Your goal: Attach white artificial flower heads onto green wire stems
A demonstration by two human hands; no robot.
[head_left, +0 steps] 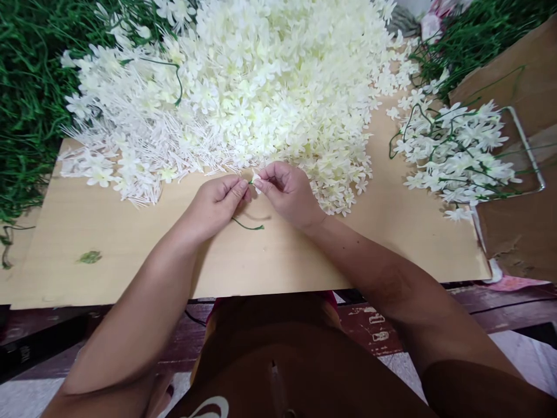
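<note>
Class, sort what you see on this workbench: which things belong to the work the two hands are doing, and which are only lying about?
In hand:
- left hand pinching a thin green stem
- right hand holding a white flower head at the stem's tip
- big heap of loose white flowers, beside both hands

Lying about:
- finished stemmed flowers at right
- green stem pile at left
- green scrap on the board
- cardboard

white flower (pixel 256 181) | small, pinched at fingertips | green stem (pixel 248 225) | thin, curved, hanging over board

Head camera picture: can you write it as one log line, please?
left hand: pinches green stem | right hand: pinches white flower at stem tip | behind: flower pile on board
</note>
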